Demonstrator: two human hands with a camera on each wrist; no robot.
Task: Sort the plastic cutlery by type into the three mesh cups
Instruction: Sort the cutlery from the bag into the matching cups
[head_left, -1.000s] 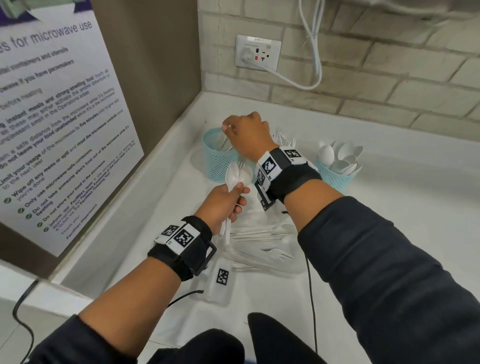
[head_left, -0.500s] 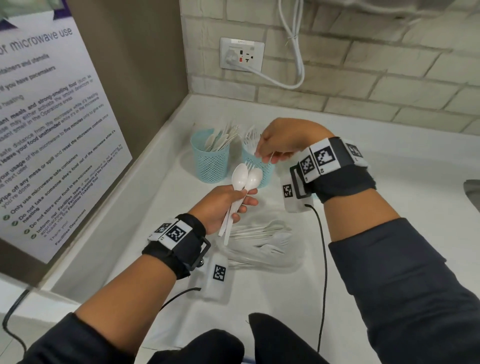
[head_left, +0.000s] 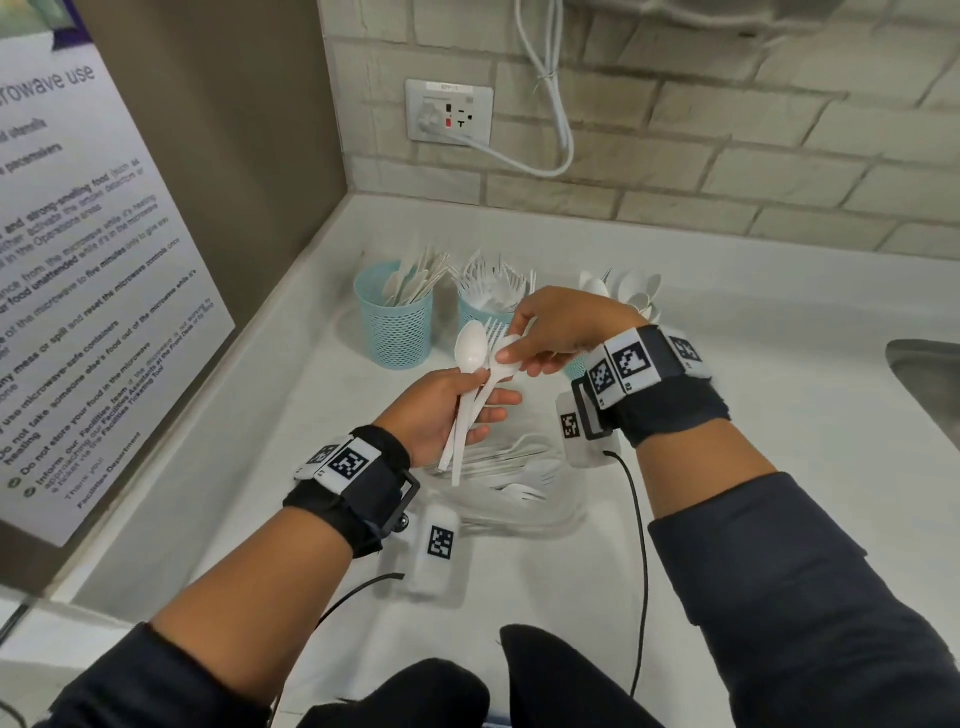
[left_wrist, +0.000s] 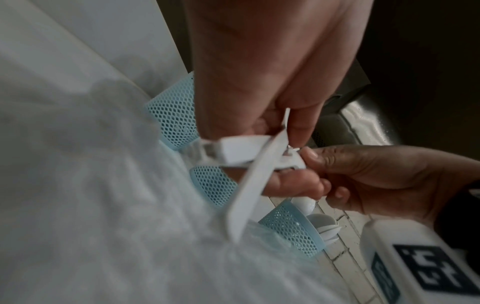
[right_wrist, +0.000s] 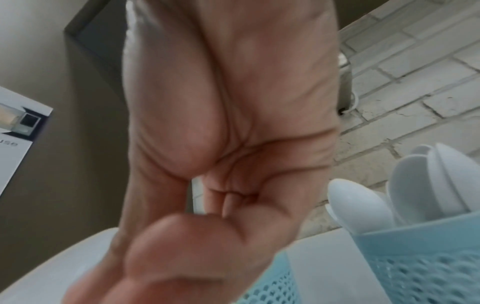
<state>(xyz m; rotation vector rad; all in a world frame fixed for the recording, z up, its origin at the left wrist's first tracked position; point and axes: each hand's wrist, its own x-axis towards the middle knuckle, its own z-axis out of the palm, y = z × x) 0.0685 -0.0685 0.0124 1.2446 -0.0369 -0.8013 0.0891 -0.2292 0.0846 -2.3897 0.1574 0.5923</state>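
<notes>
Two hands (head_left: 447, 410) (head_left: 558, 332), white spoons (head_left: 470, 348) pinched

Your three turquoise mesh cups (head_left: 395, 322) stand in a row at the back of the white desk (head_left: 727, 364): knives left, forks middle, spoons right. Before them lies the loose white plastic cutlery (head_left: 509, 467).

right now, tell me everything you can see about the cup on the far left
The far-left cup is a pale blue mesh cup, plastic by the look of it, with a solid rim and a fine lattice wall. It stands upright on the white counter near the corner, first in a row of three similar cups, with a gap between it and the middle one. White flat-bladed cutlery, seemingly knives, stands inside, leaning right. Neither hand touches it.
</notes>
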